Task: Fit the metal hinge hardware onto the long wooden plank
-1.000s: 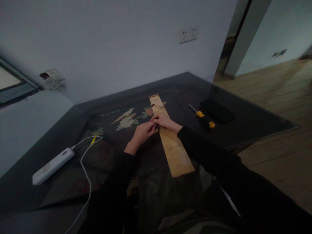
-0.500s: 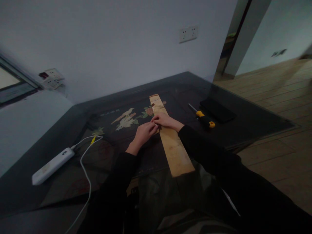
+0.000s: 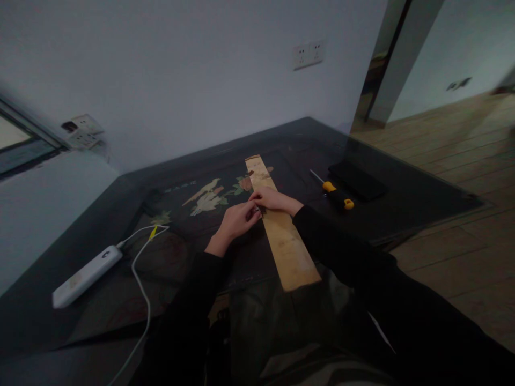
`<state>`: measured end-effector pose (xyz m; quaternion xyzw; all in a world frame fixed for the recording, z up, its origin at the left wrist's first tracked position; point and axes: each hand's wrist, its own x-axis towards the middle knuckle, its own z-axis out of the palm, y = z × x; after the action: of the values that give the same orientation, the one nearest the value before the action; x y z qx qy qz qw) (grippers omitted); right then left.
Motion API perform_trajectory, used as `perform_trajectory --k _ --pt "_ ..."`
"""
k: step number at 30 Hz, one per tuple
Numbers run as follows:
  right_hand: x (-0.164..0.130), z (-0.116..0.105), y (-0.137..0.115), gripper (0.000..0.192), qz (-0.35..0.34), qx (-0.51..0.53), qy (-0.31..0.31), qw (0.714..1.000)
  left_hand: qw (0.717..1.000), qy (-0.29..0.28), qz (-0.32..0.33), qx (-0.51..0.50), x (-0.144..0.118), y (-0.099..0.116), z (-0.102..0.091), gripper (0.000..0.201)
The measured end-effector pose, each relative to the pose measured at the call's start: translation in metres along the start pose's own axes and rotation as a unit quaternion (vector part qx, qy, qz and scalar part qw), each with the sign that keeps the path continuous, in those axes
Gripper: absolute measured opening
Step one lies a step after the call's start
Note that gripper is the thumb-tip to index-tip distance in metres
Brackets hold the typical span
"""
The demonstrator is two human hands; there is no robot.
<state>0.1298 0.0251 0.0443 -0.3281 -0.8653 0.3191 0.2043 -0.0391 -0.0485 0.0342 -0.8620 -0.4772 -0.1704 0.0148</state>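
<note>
A long pale wooden plank (image 3: 286, 246) lies lengthwise on a dark glass-topped table (image 3: 402, 206). My left hand (image 3: 237, 221) and my right hand (image 3: 271, 199) meet at the plank's left edge near its middle. Their fingertips pinch a tiny object there, too small and dim to identify. Both arms wear black sleeves.
A yellow-and-black screwdriver (image 3: 333, 193) lies right of the plank beside a flat black object (image 3: 357, 180). A white power strip (image 3: 86, 274) with a white cable (image 3: 140, 284) sits at the left. Bird-and-flower artwork (image 3: 207, 199) shows under the glass. Wall sockets (image 3: 308, 54) are behind.
Both hands stay at the plank's left edge with only slight finger shifts. The view has drifted a little.
</note>
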Motion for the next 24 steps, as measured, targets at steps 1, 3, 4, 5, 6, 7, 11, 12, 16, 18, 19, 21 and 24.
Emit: perform_trajectory --k 1,3,4,5,6,7,11,12,16,18,19,21,24 --pt "0.0 0.0 0.001 0.025 0.0 -0.002 0.001 1.0 1.0 -0.002 0.0 0.003 0.0 0.0 0.0 0.02" --pt "0.002 0.001 0.002 0.025 0.002 -0.007 0.005 1.0 1.0 -0.004 0.003 0.011 0.0 0.0 0.0 0.019" --pt "0.002 0.001 0.002 0.024 0.001 -0.009 0.006 1.0 1.0 -0.004 0.005 0.015 0.0 0.0 0.0 0.018" --pt "0.003 0.001 0.003 0.024 0.0 -0.011 0.007 1.0 1.0 -0.004 0.007 0.018 0.0 0.0 0.001 0.019" --pt "0.003 0.001 0.003 0.024 0.0 -0.012 0.006 1.0 1.0 -0.003 0.009 0.02 0.0 0.0 0.002 0.02" --pt "0.003 0.001 0.003 0.023 0.001 -0.012 0.005 1.0 1.0 -0.002 0.01 0.021 0.001 0.0 0.003 0.021" --pt "0.003 0.002 0.002 0.023 0.008 -0.005 0.005 1.0 1.0 0.0 -0.004 0.013 0.003 0.0 0.006 0.027" --pt "0.003 0.002 0.001 0.023 0.008 -0.004 0.006 1.0 1.0 -0.001 -0.008 0.011 0.003 0.0 0.006 0.028" --pt "0.002 0.001 0.0 0.023 0.009 -0.003 0.007 1.0 1.0 -0.01 -0.014 0.012 0.003 0.0 0.001 0.029" --pt "0.001 0.001 0.0 0.023 0.011 -0.004 0.003 1.0 1.0 -0.015 -0.016 0.012 0.001 0.001 -0.002 0.025" --pt "0.001 0.001 0.0 0.023 0.01 -0.004 0.002 1.0 1.0 -0.018 -0.013 0.011 0.001 0.001 -0.004 0.023" --pt "0.002 0.001 0.001 0.023 0.003 -0.005 0.005 1.0 1.0 -0.023 -0.001 0.01 0.0 0.001 -0.005 0.02" --pt "0.003 0.002 0.003 0.023 -0.002 -0.007 0.008 1.0 0.999 -0.027 0.011 0.015 0.001 0.002 -0.003 0.022"
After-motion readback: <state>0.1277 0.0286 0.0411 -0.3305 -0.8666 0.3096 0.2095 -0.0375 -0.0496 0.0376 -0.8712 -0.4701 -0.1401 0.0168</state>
